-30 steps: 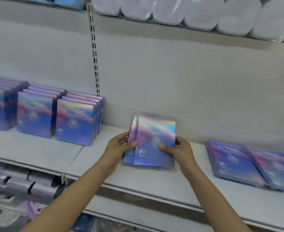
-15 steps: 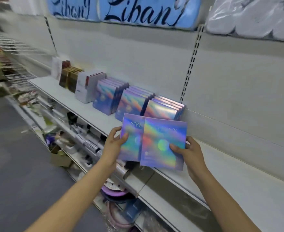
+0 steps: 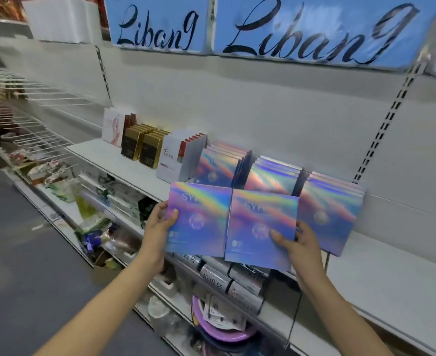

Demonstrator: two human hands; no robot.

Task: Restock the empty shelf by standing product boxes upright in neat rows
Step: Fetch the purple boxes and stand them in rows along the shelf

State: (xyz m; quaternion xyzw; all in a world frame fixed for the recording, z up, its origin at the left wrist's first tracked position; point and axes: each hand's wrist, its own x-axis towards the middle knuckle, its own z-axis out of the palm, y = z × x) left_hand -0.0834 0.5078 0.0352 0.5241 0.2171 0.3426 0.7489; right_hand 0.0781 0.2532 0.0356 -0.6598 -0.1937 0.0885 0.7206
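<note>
Left hand: grasps the left holographic box, thumb on its face, frame centre.
Right hand: grasps the right holographic box, overlapping its neighbour.
Shelf: three standing rows behind; bare board lower right.
Technique: judge a fresh row beside the rightmost; seat bottom edges first, faces outward.
Change: boxes fanned further apart and nearer the rows than half a second ago.
</note>
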